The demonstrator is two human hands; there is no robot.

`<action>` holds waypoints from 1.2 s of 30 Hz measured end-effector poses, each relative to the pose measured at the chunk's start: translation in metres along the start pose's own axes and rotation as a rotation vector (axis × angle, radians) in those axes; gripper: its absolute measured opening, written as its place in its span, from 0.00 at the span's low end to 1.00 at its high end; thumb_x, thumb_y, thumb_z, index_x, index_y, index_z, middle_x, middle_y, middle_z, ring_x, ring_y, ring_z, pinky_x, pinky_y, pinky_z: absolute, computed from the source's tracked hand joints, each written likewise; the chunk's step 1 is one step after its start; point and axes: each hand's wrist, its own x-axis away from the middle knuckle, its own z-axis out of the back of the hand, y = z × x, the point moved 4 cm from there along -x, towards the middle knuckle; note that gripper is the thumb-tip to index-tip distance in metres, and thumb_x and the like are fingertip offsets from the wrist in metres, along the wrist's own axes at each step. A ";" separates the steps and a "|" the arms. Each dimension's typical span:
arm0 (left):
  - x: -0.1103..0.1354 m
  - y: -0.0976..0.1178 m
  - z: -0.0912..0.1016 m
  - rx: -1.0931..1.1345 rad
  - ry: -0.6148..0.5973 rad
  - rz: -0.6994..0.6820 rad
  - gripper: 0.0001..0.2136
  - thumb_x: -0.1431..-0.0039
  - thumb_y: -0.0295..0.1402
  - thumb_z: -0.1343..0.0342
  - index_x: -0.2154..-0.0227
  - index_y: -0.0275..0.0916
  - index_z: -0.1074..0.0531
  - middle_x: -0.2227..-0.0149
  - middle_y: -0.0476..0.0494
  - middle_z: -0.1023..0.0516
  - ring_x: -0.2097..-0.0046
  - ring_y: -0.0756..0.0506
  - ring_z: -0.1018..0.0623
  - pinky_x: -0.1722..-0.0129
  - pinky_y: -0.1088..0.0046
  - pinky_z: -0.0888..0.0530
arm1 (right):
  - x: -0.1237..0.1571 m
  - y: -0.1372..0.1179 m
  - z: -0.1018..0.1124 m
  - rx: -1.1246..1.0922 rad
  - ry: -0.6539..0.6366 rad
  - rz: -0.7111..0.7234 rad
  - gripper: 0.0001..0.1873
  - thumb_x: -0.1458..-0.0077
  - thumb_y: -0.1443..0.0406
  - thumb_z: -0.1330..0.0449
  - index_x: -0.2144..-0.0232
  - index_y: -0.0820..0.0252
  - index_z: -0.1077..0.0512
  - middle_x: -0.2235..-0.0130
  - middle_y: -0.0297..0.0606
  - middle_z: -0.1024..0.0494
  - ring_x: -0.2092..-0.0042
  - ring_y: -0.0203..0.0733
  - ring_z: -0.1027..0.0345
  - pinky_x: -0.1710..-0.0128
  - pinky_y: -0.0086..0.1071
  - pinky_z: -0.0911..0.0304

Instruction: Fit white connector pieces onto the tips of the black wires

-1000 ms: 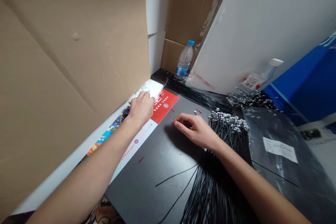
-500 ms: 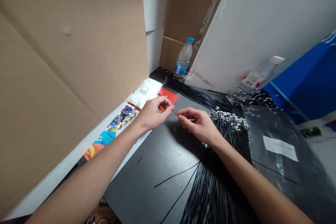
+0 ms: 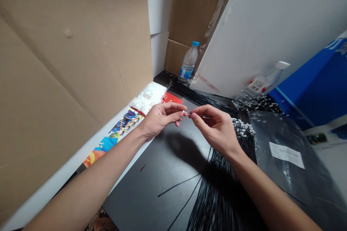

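Observation:
Above the dark tabletop, my left hand pinches a small white connector between thumb and fingertips. Facing it, my right hand pinches the tip of a thin dark wire; the rest of that wire is mostly hidden by the hand. Only a narrow gap separates the two pieces. Under my right forearm lies a thick bundle of black wires, with white connectors clustered at its far end. A clear bag of small white pieces rests just beyond my left hand.
At the back stands a water bottle beside more black wires. Another bottle leans on the right, near a labelled plastic bag. A cardboard wall rises at left. Loose wires cross the tabletop.
My hands have come closer together at the fingertips, and my right hand is turned more upright. The white connector now shows at my left fingertips.

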 end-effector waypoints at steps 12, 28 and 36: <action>0.003 0.001 -0.004 -0.045 -0.028 0.070 0.09 0.47 0.29 0.37 0.64 0.32 0.26 0.65 0.41 0.21 0.66 0.50 0.24 0.70 0.76 0.29 | -0.004 0.004 -0.004 -0.048 -0.067 -0.059 0.15 0.42 0.56 0.41 0.68 0.65 0.26 0.70 0.39 0.24 0.72 0.33 0.34 0.72 0.26 0.38; 0.002 0.000 -0.004 -0.050 0.033 0.022 0.07 0.44 0.27 0.41 0.63 0.31 0.26 0.70 0.44 0.25 0.68 0.51 0.25 0.72 0.77 0.26 | -0.002 0.011 -0.010 -0.125 -0.144 -0.157 0.18 0.44 0.54 0.38 0.66 0.65 0.26 0.70 0.40 0.24 0.72 0.32 0.35 0.73 0.26 0.40; 0.001 0.002 -0.006 -0.145 0.040 -0.042 0.07 0.45 0.29 0.40 0.64 0.31 0.26 0.68 0.43 0.25 0.68 0.50 0.26 0.77 0.78 0.27 | 0.001 -0.001 -0.005 0.043 -0.052 -0.042 0.12 0.44 0.59 0.39 0.68 0.64 0.26 0.72 0.38 0.25 0.74 0.32 0.34 0.76 0.25 0.41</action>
